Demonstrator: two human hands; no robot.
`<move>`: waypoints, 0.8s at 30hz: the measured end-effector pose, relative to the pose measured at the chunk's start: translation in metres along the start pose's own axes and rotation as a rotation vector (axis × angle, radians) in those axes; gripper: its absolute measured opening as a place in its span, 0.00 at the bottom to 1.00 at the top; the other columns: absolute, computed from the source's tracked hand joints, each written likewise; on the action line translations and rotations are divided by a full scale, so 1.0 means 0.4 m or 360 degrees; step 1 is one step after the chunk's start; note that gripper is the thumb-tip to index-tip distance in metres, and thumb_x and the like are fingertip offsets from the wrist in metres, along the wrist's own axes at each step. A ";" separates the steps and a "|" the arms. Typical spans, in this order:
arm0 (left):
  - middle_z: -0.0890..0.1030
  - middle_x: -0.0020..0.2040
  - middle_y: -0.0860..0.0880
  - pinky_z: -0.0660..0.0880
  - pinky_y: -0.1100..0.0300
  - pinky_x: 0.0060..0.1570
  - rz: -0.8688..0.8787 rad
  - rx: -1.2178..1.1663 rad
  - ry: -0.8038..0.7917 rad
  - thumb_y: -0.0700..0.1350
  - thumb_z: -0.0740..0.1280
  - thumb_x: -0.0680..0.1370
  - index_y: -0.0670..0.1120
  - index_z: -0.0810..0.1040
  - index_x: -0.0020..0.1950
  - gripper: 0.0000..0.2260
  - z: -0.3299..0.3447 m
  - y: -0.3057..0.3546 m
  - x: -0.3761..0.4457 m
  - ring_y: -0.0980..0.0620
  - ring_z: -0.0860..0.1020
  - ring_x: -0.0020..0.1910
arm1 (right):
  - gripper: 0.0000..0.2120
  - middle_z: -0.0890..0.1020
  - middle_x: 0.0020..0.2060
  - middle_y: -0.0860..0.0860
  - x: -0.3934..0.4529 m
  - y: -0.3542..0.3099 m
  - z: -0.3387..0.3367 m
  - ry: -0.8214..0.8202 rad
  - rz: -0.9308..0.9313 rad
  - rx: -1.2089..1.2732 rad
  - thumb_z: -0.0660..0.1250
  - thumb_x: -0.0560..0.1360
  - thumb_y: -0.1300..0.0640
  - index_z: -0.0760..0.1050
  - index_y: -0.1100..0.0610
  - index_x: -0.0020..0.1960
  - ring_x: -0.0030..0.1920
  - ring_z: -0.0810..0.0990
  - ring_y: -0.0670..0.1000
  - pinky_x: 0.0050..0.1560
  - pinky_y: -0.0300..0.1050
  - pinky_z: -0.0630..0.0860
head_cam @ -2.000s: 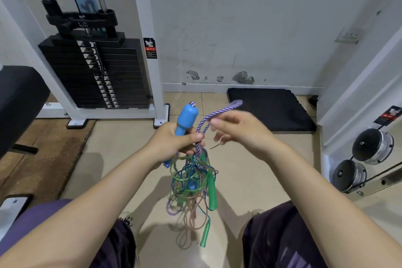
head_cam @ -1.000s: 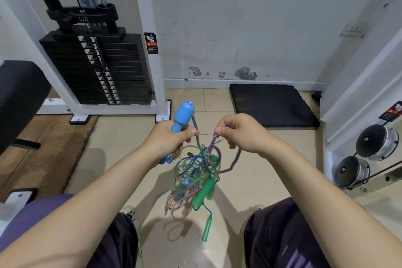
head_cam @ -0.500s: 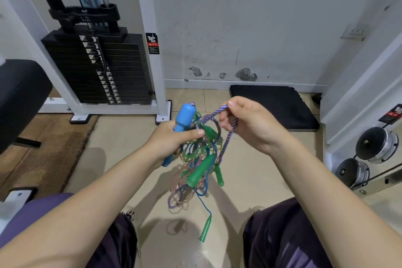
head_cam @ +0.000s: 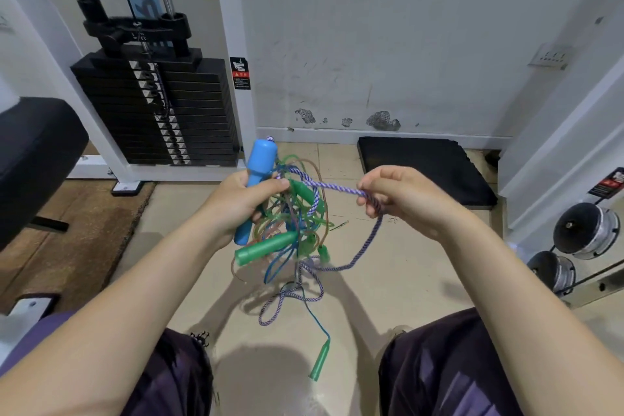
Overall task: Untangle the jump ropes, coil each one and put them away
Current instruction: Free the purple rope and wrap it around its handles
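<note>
Weight stack (head_cam: 158,111), mat (head_cam: 425,169) behind tangle (head_cam: 293,223)

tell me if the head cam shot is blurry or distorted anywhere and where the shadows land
Head view: mostly sharp, slight motion blur in the rope tangle; wide-angle bending curves the white machine frame and stretches both forearms; soft shadows of tangle and arms fall on the floor tiles between the knees; no strong glare.

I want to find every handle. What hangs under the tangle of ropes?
Under the tangle hang a purple braided rope loop and a thin cord ending in a small green handle. Inside the knot, cords hide each other.
</note>
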State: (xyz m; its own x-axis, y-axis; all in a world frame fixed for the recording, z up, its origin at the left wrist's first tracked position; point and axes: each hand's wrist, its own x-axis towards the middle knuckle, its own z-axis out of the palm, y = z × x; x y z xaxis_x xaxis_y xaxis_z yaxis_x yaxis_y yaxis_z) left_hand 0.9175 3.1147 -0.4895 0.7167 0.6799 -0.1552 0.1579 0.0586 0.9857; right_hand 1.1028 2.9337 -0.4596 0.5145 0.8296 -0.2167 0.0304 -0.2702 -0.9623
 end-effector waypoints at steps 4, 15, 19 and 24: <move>0.77 0.32 0.48 0.60 0.65 0.22 -0.0003 0.0007 -0.0196 0.40 0.70 0.77 0.44 0.75 0.43 0.05 0.018 -0.003 -0.018 0.56 0.63 0.22 | 0.02 0.81 0.39 0.58 -0.014 0.008 0.062 -0.0255 0.0004 -0.0053 0.65 0.78 0.64 0.74 0.62 0.50 0.32 0.75 0.52 0.37 0.42 0.75; 0.72 0.29 0.50 0.59 0.66 0.23 0.0024 -0.0107 -0.0192 0.44 0.72 0.75 0.47 0.77 0.42 0.05 0.030 0.008 -0.026 0.56 0.62 0.22 | 0.06 0.65 0.19 0.43 -0.008 -0.004 0.085 0.0034 -0.0259 -0.0315 0.75 0.72 0.57 0.84 0.57 0.49 0.22 0.59 0.42 0.26 0.33 0.57; 0.74 0.28 0.51 0.59 0.67 0.23 0.0014 -0.0139 -0.0296 0.42 0.67 0.79 0.45 0.75 0.39 0.09 0.036 0.007 -0.030 0.57 0.62 0.20 | 0.05 0.64 0.21 0.45 0.001 0.010 0.095 -0.0006 -0.0301 -0.0470 0.75 0.72 0.58 0.84 0.55 0.47 0.25 0.59 0.45 0.28 0.39 0.56; 0.78 0.31 0.50 0.61 0.67 0.22 -0.0064 -0.0240 -0.0384 0.43 0.65 0.80 0.44 0.79 0.45 0.06 0.043 0.006 -0.036 0.57 0.64 0.20 | 0.12 0.74 0.31 0.50 0.005 0.029 0.119 -0.0029 -0.0368 -0.0506 0.76 0.70 0.62 0.73 0.54 0.41 0.28 0.69 0.46 0.30 0.38 0.67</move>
State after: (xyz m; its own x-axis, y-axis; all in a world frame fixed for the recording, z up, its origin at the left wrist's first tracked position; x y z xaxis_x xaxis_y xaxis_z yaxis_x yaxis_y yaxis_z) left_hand 0.9193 3.0926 -0.4860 0.8557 0.4824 -0.1874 0.0995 0.2020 0.9743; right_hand 1.0632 2.9554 -0.4790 0.4478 0.8941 -0.0060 0.4092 -0.2109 -0.8877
